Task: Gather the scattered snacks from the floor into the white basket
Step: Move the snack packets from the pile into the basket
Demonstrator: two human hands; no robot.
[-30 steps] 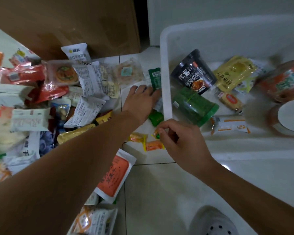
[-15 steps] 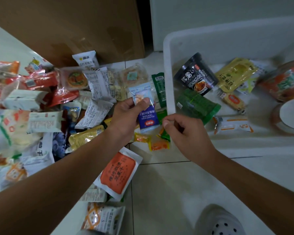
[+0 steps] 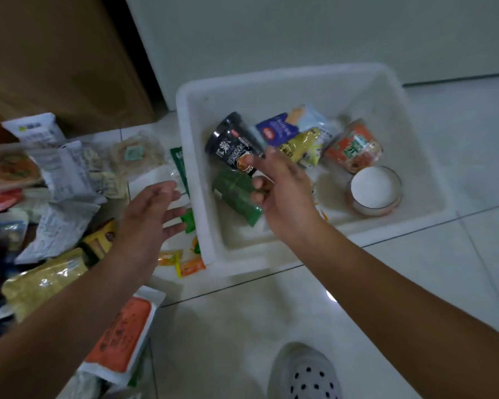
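Hovering my right hand (image 3: 283, 197) over the white basket (image 3: 300, 93), fingers loose and empty; my left hand (image 3: 150, 208) spread beside it; blue packet (image 3: 275, 130) inside, print blurred

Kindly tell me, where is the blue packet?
Head view: the blue packet lies in the white basket, right of the black cup, behind the yellow packet.

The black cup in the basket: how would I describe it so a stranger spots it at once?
Find the white basket on the tiled floor. Along its left wall a black cup lies tipped over, just beyond a green packet. It is the only black thing there; an orange tub and a white-topped tub sit further right.
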